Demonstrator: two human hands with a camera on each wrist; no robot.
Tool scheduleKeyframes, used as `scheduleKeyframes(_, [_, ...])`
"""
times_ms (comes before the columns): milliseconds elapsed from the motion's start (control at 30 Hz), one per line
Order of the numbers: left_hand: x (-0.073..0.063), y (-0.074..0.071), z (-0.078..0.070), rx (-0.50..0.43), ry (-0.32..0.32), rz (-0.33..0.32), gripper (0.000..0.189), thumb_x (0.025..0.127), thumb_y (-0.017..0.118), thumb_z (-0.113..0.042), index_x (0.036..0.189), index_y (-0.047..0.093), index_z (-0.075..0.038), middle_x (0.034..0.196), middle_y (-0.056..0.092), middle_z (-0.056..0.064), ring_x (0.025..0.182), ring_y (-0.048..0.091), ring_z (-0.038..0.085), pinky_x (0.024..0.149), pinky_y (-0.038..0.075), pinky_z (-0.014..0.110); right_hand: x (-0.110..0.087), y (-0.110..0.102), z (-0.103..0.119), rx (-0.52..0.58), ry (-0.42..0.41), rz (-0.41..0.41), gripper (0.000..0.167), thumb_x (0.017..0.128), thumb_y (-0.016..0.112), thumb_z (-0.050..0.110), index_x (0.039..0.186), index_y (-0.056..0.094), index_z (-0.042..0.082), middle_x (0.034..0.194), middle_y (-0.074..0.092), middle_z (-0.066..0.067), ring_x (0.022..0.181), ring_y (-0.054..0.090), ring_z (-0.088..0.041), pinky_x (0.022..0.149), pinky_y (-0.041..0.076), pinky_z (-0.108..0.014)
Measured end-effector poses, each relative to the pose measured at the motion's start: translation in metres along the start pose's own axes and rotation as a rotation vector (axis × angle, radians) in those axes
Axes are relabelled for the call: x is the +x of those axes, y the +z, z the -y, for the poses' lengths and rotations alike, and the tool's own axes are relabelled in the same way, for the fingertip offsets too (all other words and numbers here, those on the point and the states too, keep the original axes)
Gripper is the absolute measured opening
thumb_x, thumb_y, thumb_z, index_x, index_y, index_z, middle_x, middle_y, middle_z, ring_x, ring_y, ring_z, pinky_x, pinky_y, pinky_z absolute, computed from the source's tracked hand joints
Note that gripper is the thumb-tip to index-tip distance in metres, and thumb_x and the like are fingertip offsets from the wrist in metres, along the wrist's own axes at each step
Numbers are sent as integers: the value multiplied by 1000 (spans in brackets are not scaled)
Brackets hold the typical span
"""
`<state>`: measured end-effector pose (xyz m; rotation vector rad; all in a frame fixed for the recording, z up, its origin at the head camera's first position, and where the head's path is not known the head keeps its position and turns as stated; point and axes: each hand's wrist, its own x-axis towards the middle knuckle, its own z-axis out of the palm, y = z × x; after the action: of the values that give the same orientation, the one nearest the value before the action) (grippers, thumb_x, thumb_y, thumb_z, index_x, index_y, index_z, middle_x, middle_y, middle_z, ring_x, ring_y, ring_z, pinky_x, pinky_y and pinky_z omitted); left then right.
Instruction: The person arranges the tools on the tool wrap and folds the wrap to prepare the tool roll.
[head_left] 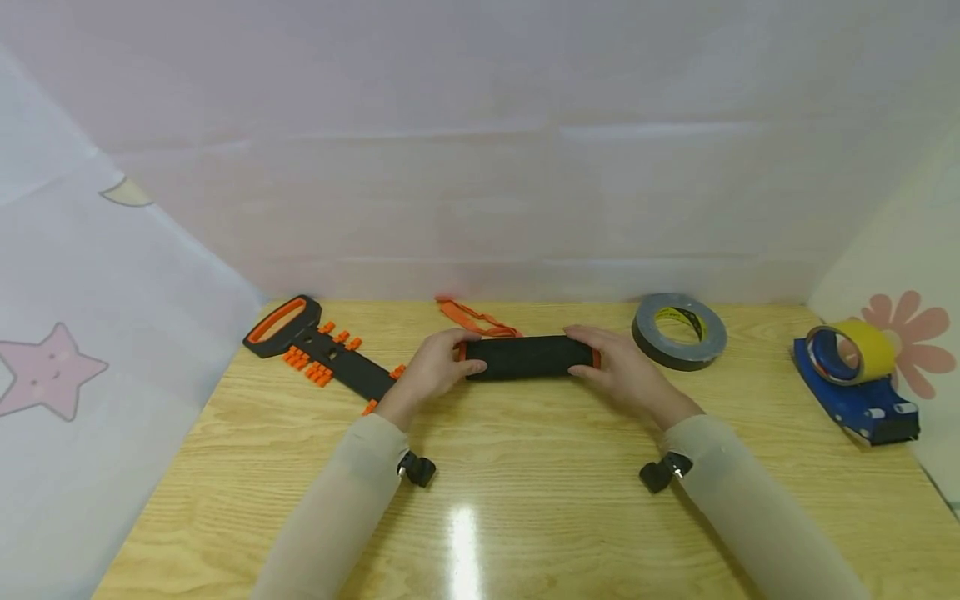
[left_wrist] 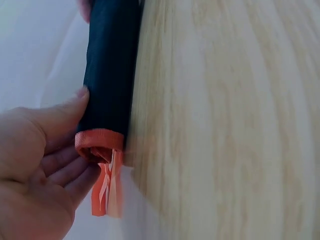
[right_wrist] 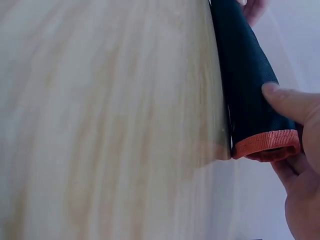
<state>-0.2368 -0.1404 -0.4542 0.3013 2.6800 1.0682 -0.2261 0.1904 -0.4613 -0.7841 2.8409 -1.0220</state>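
A rolled-up black fabric tool roll (head_left: 528, 357) with orange edging lies crosswise in the middle of the wooden table. My left hand (head_left: 435, 371) grips its left end, thumb on the near side and fingers behind. At the opposite end, my right hand (head_left: 622, 368) holds it the same way. In the left wrist view, the orange trim (left_wrist: 100, 137) rings an open end, with an orange strap (left_wrist: 106, 192) next to it. The right wrist view shows the thumb pressed on the cloth above the other orange rim (right_wrist: 267, 142). Orange ties (head_left: 476, 318) trail behind the roll.
To the left lies a black rack with an orange handle (head_left: 281, 327) and orange clips, partly behind my left arm. A grey tape roll (head_left: 648, 337) sits right of the hands. A blue tape dispenser (head_left: 847, 408) with yellow tape is at far right. A draped wall (head_left: 487, 200) borders the table's back.
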Motion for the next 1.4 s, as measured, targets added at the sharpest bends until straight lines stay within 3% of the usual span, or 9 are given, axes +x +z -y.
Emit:
scheduleKeyframes(300, [3, 0, 0, -17, 6, 23, 64, 99, 81, -25, 158, 57, -17, 168, 50, 9, 160, 40, 36, 126, 40, 59, 1, 2, -2, -47, 11, -23, 64, 98, 81, 19, 156, 58, 4, 158, 58, -21, 138, 63, -42, 114, 51, -59])
scheduleKeyframes(533, [11, 2, -1, -21, -2, 20, 61, 99, 81, -24, 156, 60, -19, 166, 52, 9, 159, 41, 36, 126, 40, 59, 3, 2, -7, -42, 36, -29, 63, 98, 81, 19, 155, 58, 4, 157, 59, -22, 87, 67, -30, 93, 56, -48])
scheduleKeyframes(667, [15, 3, 1, -40, -10, 30, 61, 100, 80, -23, 156, 60, -21, 167, 52, 8, 159, 41, 35, 125, 41, 59, 2, 2, -10, -22, 45, -31, 63, 98, 81, 18, 156, 58, 4, 157, 59, -22, 119, 72, -39, 105, 57, -54])
scheduleKeyframes(767, [18, 4, 2, -58, -13, 41, 61, 100, 80, -23, 157, 59, -22, 167, 51, 7, 160, 40, 35, 125, 42, 58, 2, 1, -11, -8, 58, -27, 64, 98, 81, 17, 156, 58, 4, 156, 60, -21, 130, 68, -40, 106, 56, -56])
scheduleKeyframes(867, [21, 5, 2, -71, -18, 42, 61, 100, 80, -23, 157, 59, -23, 168, 50, 7, 160, 39, 35, 125, 41, 58, 3, 1, -12, 1, 67, -23, 63, 99, 80, 17, 156, 57, 4, 155, 62, -20, 105, 70, -32, 96, 56, -49])
scheduleKeyframes(1067, [23, 4, 4, -67, -4, 35, 60, 100, 80, -23, 156, 60, -22, 166, 53, 7, 159, 41, 35, 127, 40, 58, 4, 0, -12, -2, 80, -26, 63, 99, 80, 18, 157, 57, 5, 155, 62, -20, 103, 67, -26, 93, 53, -44])
scheduleKeyframes(1200, [24, 4, 5, -59, 14, 43, 60, 100, 80, -24, 157, 60, -21, 166, 53, 8, 159, 41, 35, 126, 40, 58, 4, -1, -12, 3, 90, -26, 64, 99, 81, 19, 157, 58, 6, 152, 65, -19, 75, 56, -19, 83, 50, -38])
scheduleKeyframes(1333, [24, 4, 6, -40, 24, 39, 60, 100, 80, -26, 156, 60, -21, 165, 54, 8, 158, 42, 36, 126, 40, 58, 4, -2, -14, 22, 91, -18, 63, 99, 81, 19, 156, 58, 6, 151, 66, -19, 73, 53, -17, 78, 48, -35])
scheduleKeyframes(1400, [24, 4, 7, -39, 28, 38, 60, 100, 81, -27, 156, 60, -21, 165, 54, 8, 158, 42, 36, 127, 40, 58, 4, -3, -14, 35, 98, 0, 63, 100, 80, 20, 157, 58, 7, 153, 64, -19, 93, 67, -25, 88, 56, -41])
